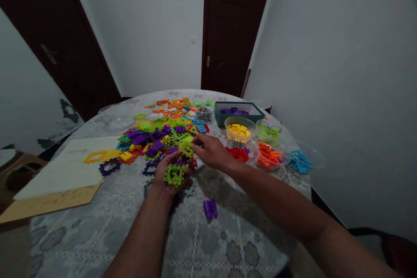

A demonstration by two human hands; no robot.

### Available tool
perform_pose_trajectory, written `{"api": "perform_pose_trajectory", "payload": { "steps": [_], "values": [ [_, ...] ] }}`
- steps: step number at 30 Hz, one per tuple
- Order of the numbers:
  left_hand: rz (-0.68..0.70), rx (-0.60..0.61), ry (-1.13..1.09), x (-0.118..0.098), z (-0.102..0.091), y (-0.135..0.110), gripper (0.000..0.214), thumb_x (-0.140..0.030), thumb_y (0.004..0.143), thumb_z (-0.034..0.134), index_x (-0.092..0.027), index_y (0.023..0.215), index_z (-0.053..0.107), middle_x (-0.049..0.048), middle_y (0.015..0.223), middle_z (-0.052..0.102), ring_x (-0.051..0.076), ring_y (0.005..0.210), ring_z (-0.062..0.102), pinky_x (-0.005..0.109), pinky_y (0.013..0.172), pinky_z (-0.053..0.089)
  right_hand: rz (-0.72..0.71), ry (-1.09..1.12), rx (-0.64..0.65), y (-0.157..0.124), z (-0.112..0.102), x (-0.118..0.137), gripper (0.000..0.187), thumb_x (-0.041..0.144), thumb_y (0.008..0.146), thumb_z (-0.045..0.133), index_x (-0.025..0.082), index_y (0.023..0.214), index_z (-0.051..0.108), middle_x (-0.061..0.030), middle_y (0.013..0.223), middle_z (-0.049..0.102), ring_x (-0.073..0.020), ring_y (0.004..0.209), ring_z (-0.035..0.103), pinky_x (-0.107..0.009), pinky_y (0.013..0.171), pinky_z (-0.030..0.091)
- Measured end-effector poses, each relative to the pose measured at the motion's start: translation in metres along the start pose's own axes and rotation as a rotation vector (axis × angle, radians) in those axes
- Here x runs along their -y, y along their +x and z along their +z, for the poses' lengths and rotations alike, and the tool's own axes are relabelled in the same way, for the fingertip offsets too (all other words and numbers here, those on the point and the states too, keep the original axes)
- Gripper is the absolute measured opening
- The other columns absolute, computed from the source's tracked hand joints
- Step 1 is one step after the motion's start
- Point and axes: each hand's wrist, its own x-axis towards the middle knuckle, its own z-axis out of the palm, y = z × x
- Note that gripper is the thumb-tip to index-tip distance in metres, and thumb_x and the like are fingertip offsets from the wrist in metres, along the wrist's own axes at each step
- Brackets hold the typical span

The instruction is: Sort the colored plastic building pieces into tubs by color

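My left hand [163, 176] is palm up, with a lime-green square interlocking building piece [176, 174] lying in it and its fingers curled about the piece. Just above, my right hand [210, 150] pinches a yellow-green toothed building piece [186, 147] between thumb and fingers. Whether the two green pieces touch, I cannot tell. Beyond both hands spreads a mixed pile of plastic building pieces [153, 139] in purple, green, orange, blue and yellow. A purple piece [210, 209] lies alone on the tablecloth, nearer to me than the hands.
On the right, clear bowls hold yellow pieces [239, 130], red pieces [237, 153], orange pieces [269, 156], green pieces [269, 131] and blue pieces [299, 161]. Behind them stands a teal box [221, 119] with purple pieces. White paper and cardboard [65, 200] lie at the left.
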Motion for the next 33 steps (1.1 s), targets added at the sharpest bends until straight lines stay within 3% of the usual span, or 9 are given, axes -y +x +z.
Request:
{"api": "perform_pose_trajectory", "payload": {
  "steps": [5,8,13,17,19,21,26,29,33],
  "values": [
    [0.017,-0.001,-0.016,0.003,0.000,-0.004,0.024,-0.015,0.088,0.057,-0.015,0.109,0.069,0.0149,0.096,0.076,0.026,0.076,0.076,0.026,0.046,0.052,-0.011,-0.013,-0.099,-0.021,-0.045,-0.026,0.015,0.028,0.097,0.059,0.020,0.103,0.071,-0.0034,0.096,0.075,-0.0175,0.087,0.068,-0.029,0.079,0.048],
    [0.004,0.013,-0.036,0.004,-0.002,-0.003,0.026,-0.015,0.086,0.057,-0.015,0.109,0.068,0.0143,0.094,0.075,0.025,0.075,0.076,0.025,0.045,0.051,0.043,-0.221,-0.240,-0.025,-0.089,-0.062,0.018,0.030,0.095,0.060,0.020,0.105,0.071,-0.0062,0.096,0.075,-0.0199,0.083,0.068,-0.031,0.077,0.049],
    [-0.005,0.016,-0.059,0.006,-0.003,-0.002,0.028,-0.017,0.085,0.057,-0.015,0.111,0.067,0.0156,0.095,0.075,0.025,0.072,0.076,0.025,0.045,0.050,0.173,-0.739,-0.388,-0.016,-0.163,-0.146,0.025,0.028,0.093,0.056,0.017,0.107,0.073,-0.0153,0.104,0.075,-0.0272,0.090,0.068,-0.037,0.082,0.049],
    [-0.021,0.041,-0.076,0.007,-0.004,-0.002,0.028,-0.017,0.085,0.056,-0.014,0.111,0.067,0.0163,0.096,0.074,0.025,0.072,0.075,0.025,0.045,0.050,0.308,-0.914,-0.398,-0.012,-0.190,-0.186,0.035,0.028,0.094,0.055,0.013,0.121,0.071,-0.0229,0.117,0.070,-0.0321,0.096,0.068,-0.040,0.079,0.049],
    [-0.020,0.051,-0.078,0.007,-0.005,-0.001,0.028,-0.017,0.086,0.056,-0.014,0.110,0.068,0.0164,0.096,0.074,0.025,0.072,0.075,0.025,0.045,0.051,0.244,-0.897,-0.417,-0.012,-0.184,-0.183,0.038,0.028,0.094,0.054,0.011,0.125,0.070,-0.0243,0.121,0.068,-0.0331,0.101,0.067,-0.040,0.082,0.049],
    [-0.016,0.059,-0.072,0.007,-0.005,-0.001,0.026,-0.018,0.086,0.056,-0.014,0.109,0.068,0.0165,0.097,0.074,0.025,0.072,0.075,0.025,0.045,0.051,0.101,-0.810,-0.388,-0.015,-0.164,-0.163,0.035,0.027,0.095,0.053,0.012,0.121,0.071,-0.0222,0.119,0.069,-0.0316,0.103,0.066,-0.041,0.088,0.051],
    [-0.053,0.088,-0.049,0.008,-0.005,-0.001,0.029,-0.018,0.087,0.058,-0.013,0.113,0.069,0.0169,0.100,0.075,0.026,0.075,0.075,0.026,0.046,0.051,-0.200,-0.408,-0.121,-0.029,-0.086,-0.077,0.027,0.026,0.101,0.051,0.018,0.119,0.068,-0.0136,0.117,0.071,-0.0233,0.094,0.069,-0.038,0.090,0.054],
    [-0.057,0.097,-0.031,0.008,-0.006,-0.001,0.028,-0.020,0.089,0.058,-0.013,0.114,0.069,0.0169,0.098,0.075,0.026,0.076,0.075,0.026,0.047,0.052,-0.259,-0.327,0.062,-0.035,-0.045,-0.037,0.030,0.030,0.103,0.054,0.020,0.130,0.064,-0.0118,0.126,0.069,-0.0220,0.099,0.069,-0.037,0.092,0.054],
    [-0.053,0.113,-0.015,0.009,-0.008,0.000,0.026,-0.023,0.092,0.057,-0.013,0.112,0.070,0.0158,0.096,0.076,0.027,0.079,0.076,0.027,0.047,0.053,-0.230,-0.340,0.161,-0.028,-0.014,-0.014,0.038,0.031,0.105,0.055,0.019,0.140,0.060,-0.0141,0.135,0.066,-0.0240,0.114,0.067,-0.036,0.097,0.053]
  ]
}}
